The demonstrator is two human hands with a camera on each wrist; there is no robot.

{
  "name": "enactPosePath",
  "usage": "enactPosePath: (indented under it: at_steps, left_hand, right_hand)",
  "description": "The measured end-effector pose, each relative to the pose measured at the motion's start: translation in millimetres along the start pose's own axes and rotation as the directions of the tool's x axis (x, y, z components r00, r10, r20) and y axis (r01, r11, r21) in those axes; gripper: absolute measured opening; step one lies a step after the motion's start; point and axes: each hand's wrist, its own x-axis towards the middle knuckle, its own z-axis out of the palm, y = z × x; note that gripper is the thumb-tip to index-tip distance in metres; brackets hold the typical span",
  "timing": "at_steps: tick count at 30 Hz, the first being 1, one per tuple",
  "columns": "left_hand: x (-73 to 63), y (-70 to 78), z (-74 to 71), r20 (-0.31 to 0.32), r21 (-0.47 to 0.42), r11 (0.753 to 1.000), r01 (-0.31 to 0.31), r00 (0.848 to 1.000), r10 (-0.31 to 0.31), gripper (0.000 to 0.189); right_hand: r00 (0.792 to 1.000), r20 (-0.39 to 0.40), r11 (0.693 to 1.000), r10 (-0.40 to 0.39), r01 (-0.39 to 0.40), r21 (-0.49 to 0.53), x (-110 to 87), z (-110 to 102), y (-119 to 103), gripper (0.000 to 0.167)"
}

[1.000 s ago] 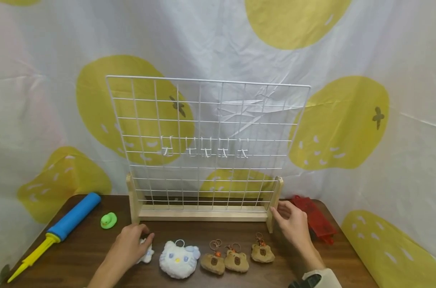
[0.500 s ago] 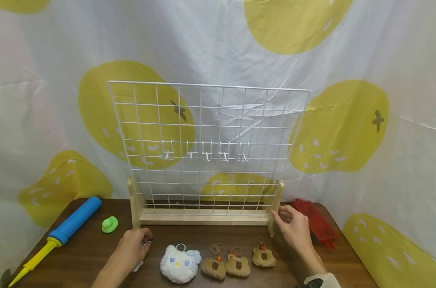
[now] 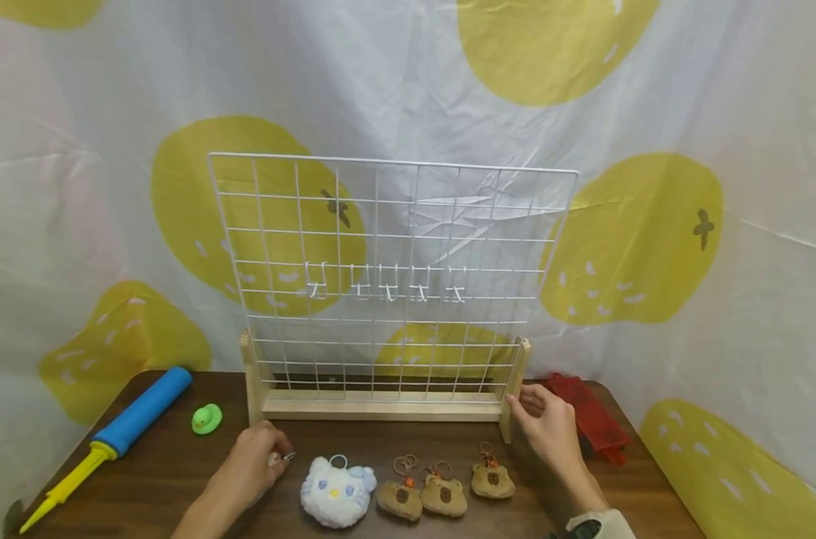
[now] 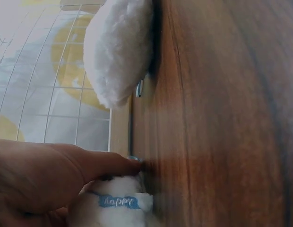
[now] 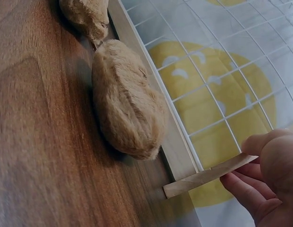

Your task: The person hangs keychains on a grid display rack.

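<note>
My left hand (image 3: 245,466) holds a small white plush keychain at the table's front left. In the left wrist view this plush (image 4: 122,216) shows a blue band lettered "Happy"; from the head most of it hides behind my fingers, with a metal clasp (image 3: 288,455) sticking out. My right hand (image 3: 549,425) pinches the right wooden post (image 3: 517,370) of a stand between thumb and fingers. The stand carries a white wire grid (image 3: 418,163) with several white hooks (image 3: 390,290) in a row. A larger white cat plush (image 3: 337,494) lies just right of my left hand.
Three brown plush keychains (image 3: 444,497) lie in front of the stand's wooden base (image 3: 381,410). At left are a blue and yellow pump (image 3: 138,415) and a green duck (image 3: 206,419). A red item (image 3: 590,415) lies beyond my right hand. A patterned curtain (image 3: 408,75) closes the back.
My left hand has turned, and the small plush, earlier visible beside the fingers, is now mostly covered by them. The right hand stays on the post. The head view has shifted slightly.
</note>
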Motion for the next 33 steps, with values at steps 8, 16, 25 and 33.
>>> enactPosePath:
  at_steps: [8, 16, 25, 33]
  left_hand:
    - [5.6, 40.1, -24.0, 0.130, 0.013, 0.990, 0.138, 0.982, -0.138, 0.028]
    - [15.9, 63.6, -42.5, 0.080, -0.037, 0.972, 0.231, 0.970, -0.228, 0.014]
    - [33.5, 81.2, -53.0, -0.217, -0.093, 0.991, 0.094, 0.970, -0.112, 0.019]
    - [53.7, 100.1, -68.8, -0.353, -0.155, 0.987, 0.039, 0.931, -0.092, 0.018]
  right_hand:
    - [1.000, 0.004, 1.000, -0.005, 0.006, -0.013, -0.6, 0, 1, 0.019]
    - [0.999, -0.004, 0.999, -0.032, 0.032, -0.033, -0.1, 2, 2, 0.017]
    - [0.999, -0.007, 0.998, -0.048, 0.048, -0.049, -1.9, 3, 1, 0.017]
    - [0.999, -0.019, 0.998, -0.046, 0.045, -0.050, -1.7, 4, 1, 0.016]
